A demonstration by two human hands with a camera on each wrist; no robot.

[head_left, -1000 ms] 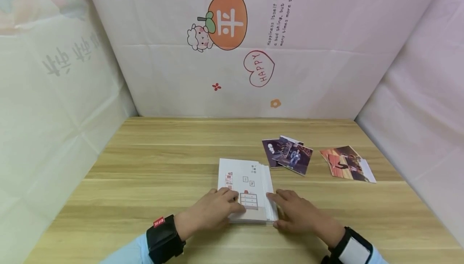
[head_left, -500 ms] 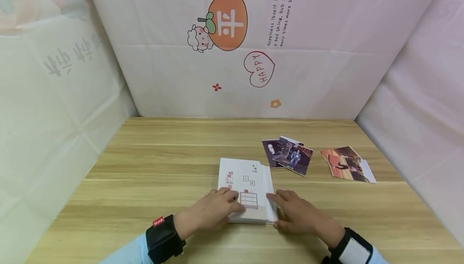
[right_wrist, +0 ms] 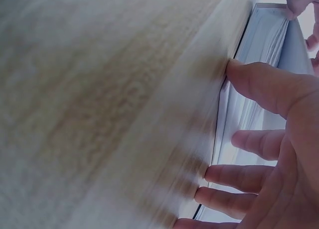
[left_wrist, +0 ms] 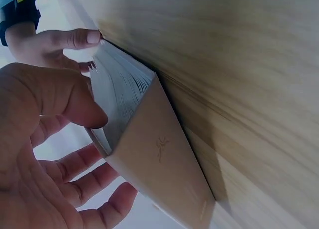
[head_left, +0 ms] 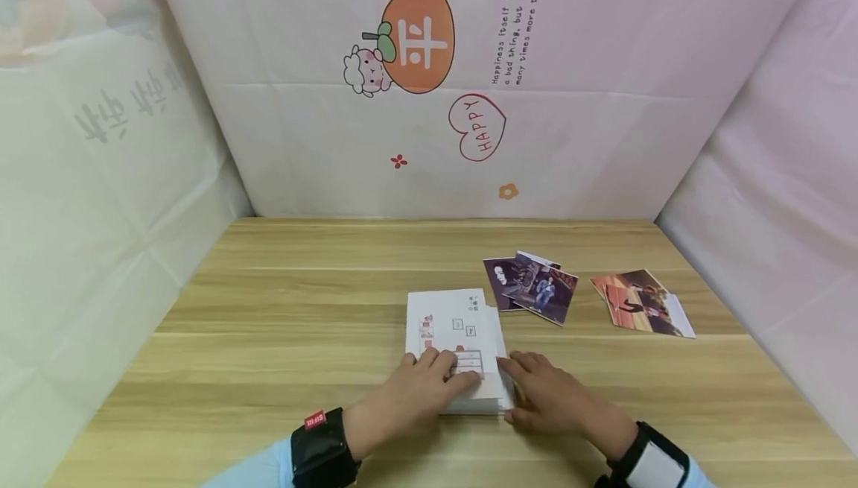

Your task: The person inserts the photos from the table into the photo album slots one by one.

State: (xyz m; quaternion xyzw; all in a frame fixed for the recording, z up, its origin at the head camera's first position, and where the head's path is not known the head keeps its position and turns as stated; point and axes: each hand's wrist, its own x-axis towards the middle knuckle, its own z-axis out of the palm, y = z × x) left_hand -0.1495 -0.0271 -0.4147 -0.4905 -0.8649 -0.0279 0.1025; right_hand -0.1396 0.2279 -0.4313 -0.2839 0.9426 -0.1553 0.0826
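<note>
A thick photo album (head_left: 442, 305) with a white illustrated front cover lies on the table in front of me. My left hand (head_left: 418, 395) grips its near left part: the thumb (left_wrist: 89, 109) is at the near page edges and the fingers are over the cover. In the left wrist view the spine shows a small mark, and the pages (left_wrist: 124, 84) fan slightly. My right hand (head_left: 553, 395) rests with fingers spread along the album's right edge, thumb (right_wrist: 244, 72) near the lower corner. Translucent page layers (right_wrist: 264, 39) show past that thumb.
Several dark purple photo cards (head_left: 543, 290) overlap beyond the album to the right. Farther right lie orange-toned photo cards (head_left: 646, 309). White printed cloth (head_left: 302, 153) walls the wooden table (head_left: 288, 287) at the back and both sides.
My left hand has moved right, and the album's top cover has shifted right with it, narrowing the strip of pages showing on that side. The right hand stays in place.
</note>
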